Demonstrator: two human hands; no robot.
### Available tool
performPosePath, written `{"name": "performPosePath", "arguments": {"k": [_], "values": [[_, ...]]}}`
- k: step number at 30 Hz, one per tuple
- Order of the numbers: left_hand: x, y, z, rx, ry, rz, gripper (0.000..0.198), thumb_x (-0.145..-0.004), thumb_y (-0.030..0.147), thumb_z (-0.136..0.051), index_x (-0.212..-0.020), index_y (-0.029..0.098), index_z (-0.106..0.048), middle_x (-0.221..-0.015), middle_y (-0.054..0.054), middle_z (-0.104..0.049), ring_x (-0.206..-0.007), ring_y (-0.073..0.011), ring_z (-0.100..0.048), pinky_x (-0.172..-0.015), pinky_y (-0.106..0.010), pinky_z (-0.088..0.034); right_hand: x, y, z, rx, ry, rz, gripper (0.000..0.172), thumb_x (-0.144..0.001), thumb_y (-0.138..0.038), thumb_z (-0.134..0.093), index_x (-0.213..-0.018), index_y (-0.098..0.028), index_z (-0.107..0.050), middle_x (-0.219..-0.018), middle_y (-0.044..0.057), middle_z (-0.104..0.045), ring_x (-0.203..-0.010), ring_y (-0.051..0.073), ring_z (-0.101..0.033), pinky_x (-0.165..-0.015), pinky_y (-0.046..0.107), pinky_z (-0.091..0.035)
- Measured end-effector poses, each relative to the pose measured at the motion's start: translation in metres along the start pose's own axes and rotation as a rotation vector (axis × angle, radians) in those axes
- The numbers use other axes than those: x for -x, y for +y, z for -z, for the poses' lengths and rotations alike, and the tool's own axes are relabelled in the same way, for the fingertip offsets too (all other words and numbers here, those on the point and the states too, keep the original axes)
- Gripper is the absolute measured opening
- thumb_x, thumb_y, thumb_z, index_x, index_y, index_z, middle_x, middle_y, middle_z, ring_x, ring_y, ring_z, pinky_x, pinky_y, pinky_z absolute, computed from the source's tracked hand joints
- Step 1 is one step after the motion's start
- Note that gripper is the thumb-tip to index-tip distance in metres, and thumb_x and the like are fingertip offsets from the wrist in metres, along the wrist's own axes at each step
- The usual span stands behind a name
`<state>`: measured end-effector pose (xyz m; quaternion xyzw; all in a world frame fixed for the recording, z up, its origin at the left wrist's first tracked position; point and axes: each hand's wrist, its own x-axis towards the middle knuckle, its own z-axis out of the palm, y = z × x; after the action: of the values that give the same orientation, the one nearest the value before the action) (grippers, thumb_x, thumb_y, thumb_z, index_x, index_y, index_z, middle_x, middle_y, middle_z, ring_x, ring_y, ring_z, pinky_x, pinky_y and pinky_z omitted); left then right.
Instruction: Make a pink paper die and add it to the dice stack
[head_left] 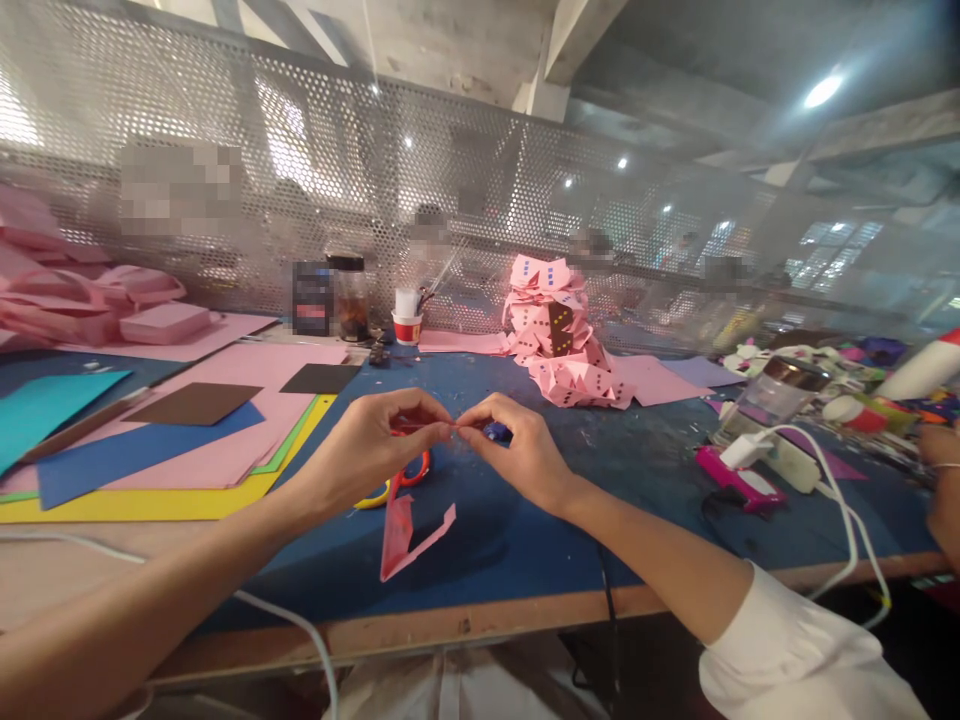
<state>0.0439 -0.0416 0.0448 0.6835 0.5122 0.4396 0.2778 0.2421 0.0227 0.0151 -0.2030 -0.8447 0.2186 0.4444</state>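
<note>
My left hand (373, 447) and my right hand (521, 450) meet above the blue table mat (525, 520), fingers pinched together on a thin red paper strip (424, 427) stretched between them. Under my left hand lie scissors (401, 480) with red and yellow handles. A cut piece of pink paper (405, 535) lies flat on the mat just below my hands. A small blue object (496, 431) shows behind my right fingers.
Coloured paper sheets (172, 440) are stacked at the left. A heap of pink folded dice shapes (562, 335) stands at the back. A jar (351, 297), a cup (407, 320), a white charger and cable (780, 455) and a glue bottle (919, 370) stand around. Another person's hand (941, 480) is at the right edge.
</note>
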Motion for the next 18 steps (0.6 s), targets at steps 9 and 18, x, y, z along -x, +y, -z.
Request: {"name": "performPosePath", "arguments": {"k": [9, 18], "values": [[0.002, -0.002, -0.007, -0.212, 0.158, -0.100, 0.015, -0.082, 0.038, -0.072, -0.081, 0.023, -0.073, -0.078, -0.001, -0.073, -0.073, -0.0191, -0.064, -0.069, -0.026, -0.047, 0.000, -0.002, 0.002, 0.013, 0.014, 0.018, 0.006, -0.093, -0.023, -0.064, -0.096, -0.021, -0.068, -0.088, 0.001, -0.066, -0.081, 0.013, -0.064, -0.078, 0.028, -0.052], [0.000, -0.008, -0.012, -0.269, 0.143, -0.110, 0.015, -0.083, 0.035, -0.068, -0.090, 0.025, -0.076, -0.090, -0.002, -0.076, -0.087, -0.0213, -0.068, -0.079, -0.029, -0.049, 0.004, 0.004, -0.003, 0.083, 0.039, 0.052, 0.003, -0.093, -0.020, -0.062, -0.092, -0.020, -0.064, -0.086, 0.001, -0.063, -0.080, 0.013, -0.061, -0.078, 0.028, -0.050]]}}
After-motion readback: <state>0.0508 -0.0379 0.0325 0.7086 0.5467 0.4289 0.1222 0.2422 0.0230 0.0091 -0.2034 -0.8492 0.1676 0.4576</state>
